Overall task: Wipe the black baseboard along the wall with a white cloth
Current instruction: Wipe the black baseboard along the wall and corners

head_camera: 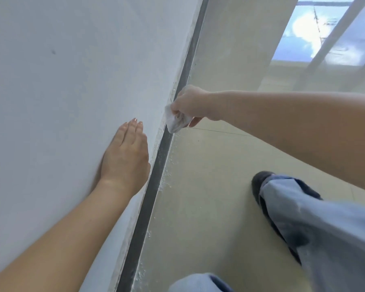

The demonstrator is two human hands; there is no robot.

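Note:
A narrow black baseboard (154,186) runs along the foot of the white wall (72,70), from the bottom middle up to the top of the view. My right hand (191,104) grips a crumpled white cloth (175,121) and holds it against the baseboard about halfway along. My left hand (124,154) lies flat on the wall with its fingers straight, just left of the baseboard and nearer to me than the cloth. White dust or paint specks sit along the baseboard's lower edge.
A pale beige floor (209,197) lies right of the baseboard. My leg in light blue trousers (314,224) and a dark shoe (259,182) stand on it. A sunlit reflection of window bars (325,32) shows on the floor at the top right.

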